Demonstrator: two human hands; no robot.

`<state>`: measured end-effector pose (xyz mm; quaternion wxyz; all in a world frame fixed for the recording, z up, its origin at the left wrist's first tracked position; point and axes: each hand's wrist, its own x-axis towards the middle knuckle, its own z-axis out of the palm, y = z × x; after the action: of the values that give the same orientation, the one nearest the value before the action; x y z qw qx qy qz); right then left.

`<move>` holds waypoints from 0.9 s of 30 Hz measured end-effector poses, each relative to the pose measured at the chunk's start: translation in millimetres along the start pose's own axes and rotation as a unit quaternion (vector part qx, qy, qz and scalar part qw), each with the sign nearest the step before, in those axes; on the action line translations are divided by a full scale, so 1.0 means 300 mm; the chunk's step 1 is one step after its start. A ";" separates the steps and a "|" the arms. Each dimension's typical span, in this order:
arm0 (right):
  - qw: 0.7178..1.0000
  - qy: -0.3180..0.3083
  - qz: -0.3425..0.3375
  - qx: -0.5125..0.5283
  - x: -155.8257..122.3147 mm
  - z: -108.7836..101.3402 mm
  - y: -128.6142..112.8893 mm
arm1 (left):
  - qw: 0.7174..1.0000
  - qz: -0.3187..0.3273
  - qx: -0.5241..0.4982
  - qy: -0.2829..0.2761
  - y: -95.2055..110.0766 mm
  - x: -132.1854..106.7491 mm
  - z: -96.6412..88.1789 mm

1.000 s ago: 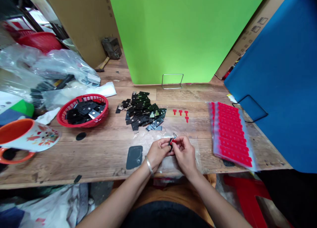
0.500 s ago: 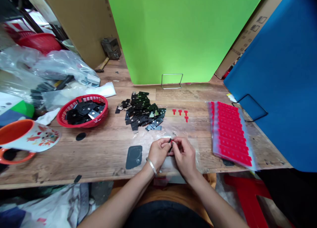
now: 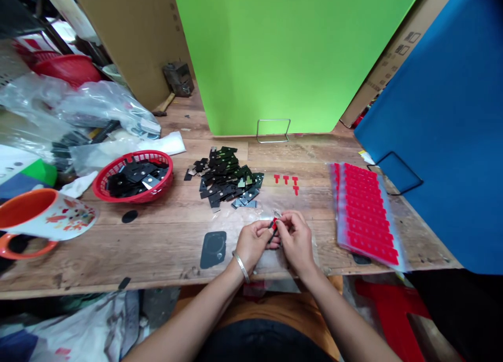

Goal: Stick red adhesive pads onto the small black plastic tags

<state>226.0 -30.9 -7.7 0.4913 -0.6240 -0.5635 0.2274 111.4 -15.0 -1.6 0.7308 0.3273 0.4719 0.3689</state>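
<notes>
My left hand [image 3: 252,245], with a silver bangle at the wrist, pinches a small black plate [image 3: 271,238] low over the table. A red T-shaped sticker [image 3: 274,223] lies against that plate. My right hand [image 3: 296,242] is closed, with thumb and fingertip pressed at the sticker's edge; the fingertips partly hide it. Just beyond my hands a pile of black plates with small holes [image 3: 226,176] spreads on the table. To its right lie several loose red T-shaped stickers [image 3: 286,179]. Sheets of red stickers [image 3: 365,210] are stacked further right.
At the left stand a red basket [image 3: 164,186] of black plates and an orange and white mug [image 3: 74,218]. A dark flat pad [image 3: 213,249] lies left of my hands. Green [image 3: 291,58] and blue boards [image 3: 444,116] stand behind and right. Plastic bags [image 3: 110,102] fill the back left.
My right hand has shifted slightly up and right, its fingers opening away a little from the left. More of the red sticker on the black plate now shows.
</notes>
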 end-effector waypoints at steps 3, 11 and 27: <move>1.000 -0.004 0.005 -0.013 0.004 0.000 0.002 | 1.000 0.000 0.005 0.000 0.003 0.002 0.000; 0.996 -0.034 0.078 0.014 0.009 0.009 0.018 | 1.000 -0.001 0.006 -0.011 0.004 -0.007 -0.004; 0.967 -0.165 0.168 0.099 0.031 -0.027 0.110 | 0.993 0.104 0.033 0.048 0.099 -0.016 -0.062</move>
<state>251.0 -21.1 -30.6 0.4056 -0.6116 -0.4984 0.4616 86.0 -1.4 18.7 0.6535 0.3803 0.4818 0.4429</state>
